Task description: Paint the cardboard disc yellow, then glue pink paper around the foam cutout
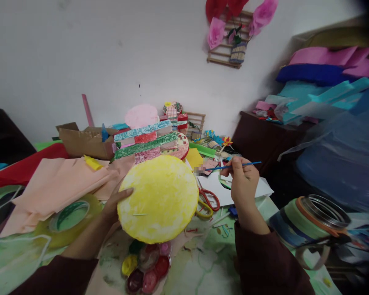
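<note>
Head view: yellow disc [158,200] tilted up over a cluttered desk [209,272]

Stained pale green surface against a plain white wall [95,49]. Round disc, patchy yellow over white, gripped at its edge by the left hand [113,205], partly hiding the paint palette [149,259] below. Pinched between right hand [243,176] fingertips: thin blue rod [252,163], tip blurred near the disc, contact impossible to tell. Around: creased peach paper [58,178], tape roll [94,213], red-and-yellow scissors [214,200], open cardboard box [83,144].

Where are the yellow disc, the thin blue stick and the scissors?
Yellow disc [158,200], head view: middle of its face.
Thin blue stick [213,168], head view: its shaft.
Scissors [218,200], head view: red handle loop.
</note>
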The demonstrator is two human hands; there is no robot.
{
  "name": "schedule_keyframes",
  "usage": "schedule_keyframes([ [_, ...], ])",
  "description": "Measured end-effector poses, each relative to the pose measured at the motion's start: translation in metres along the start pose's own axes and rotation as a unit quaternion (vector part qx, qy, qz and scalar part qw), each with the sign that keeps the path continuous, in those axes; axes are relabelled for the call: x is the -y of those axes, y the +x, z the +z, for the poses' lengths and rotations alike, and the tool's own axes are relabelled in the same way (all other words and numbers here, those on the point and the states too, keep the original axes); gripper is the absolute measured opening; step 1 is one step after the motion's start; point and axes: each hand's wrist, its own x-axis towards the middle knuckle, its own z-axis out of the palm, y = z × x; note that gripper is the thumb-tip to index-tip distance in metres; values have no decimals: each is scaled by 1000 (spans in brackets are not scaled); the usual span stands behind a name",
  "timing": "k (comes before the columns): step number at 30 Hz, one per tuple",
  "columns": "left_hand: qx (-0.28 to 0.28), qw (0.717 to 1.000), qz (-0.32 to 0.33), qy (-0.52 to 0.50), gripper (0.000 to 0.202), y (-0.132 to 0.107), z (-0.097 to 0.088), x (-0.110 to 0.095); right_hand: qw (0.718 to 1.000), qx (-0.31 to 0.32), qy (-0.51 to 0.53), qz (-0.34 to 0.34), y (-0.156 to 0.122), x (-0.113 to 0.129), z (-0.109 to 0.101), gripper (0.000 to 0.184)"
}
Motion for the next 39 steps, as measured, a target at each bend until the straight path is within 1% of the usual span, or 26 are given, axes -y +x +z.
schedule_keyframes([
  [2,5,1000,6,3,87,0,-1,1,1000,-16,-7,-6,0,0,-1,38],
  [4,6,1000,6,5,88,0,-1,1,1000,-23,7,-5,-1,0,-2,38],
  [6,5,1000,2,7,88,0,-1,1,1000,-8,16,-7,-1,0,-1,37],
  [9,2,1000,6,10,87,-1,-1,1,1000,9,-14,-18,-1,2,-2,37],
  [12,2,1000,15,12,86,-1,0,1,999,-14,-33,-27,-1,2,-4,40],
  [15,0,1000,11,17,87,-1,1,1,999,-26,-16,-33,-3,2,-2,39],
  [17,-5,1000,8,20,88,-2,3,1,999,4,-16,-39,-5,4,1,37],
  [19,-10,1000,8,20,89,-2,4,0,997,36,-47,-50,-6,7,2,38],
  [20,-11,1000,7,19,90,-2,5,-1,995,39,-73,-57,-6,8,1,39],
  [21,-12,1000,6,18,91,-2,5,-1,992,28,-101,-66,-5,9,-1,40],
  [23,-12,1000,2,14,93,-2,5,-1,984,-21,-154,-86,-3,10,-7,42],
  [25,-12,1000,1,11,93,-2,4,0,976,-62,-182,-107,-3,10,-13,41],
  [27,-5,1000,-1,14,89,-2,2,3,975,-63,-174,-127,-5,11,-13,41],
  [30,13,999,-11,31,79,-1,-2,7,977,-18,-126,-170,-14,11,-4,34],
  [32,28,999,-16,42,77,1,-4,9,965,29,-119,-230,-20,10,4,21],
  [33,36,998,-15,46,77,1,-5,10,953,56,-132,-267,-21,9,8,16],
  [35,52,997,3,48,80,3,-7,12,919,119,-179,-330,-23,8,13,14],
  [37,63,996,31,51,83,5,-8,15,883,177,-230,-368,-24,7,17,14],
  [39,65,995,53,60,87,6,-9,18,845,220,-279,-399,-25,8,21,15],
])
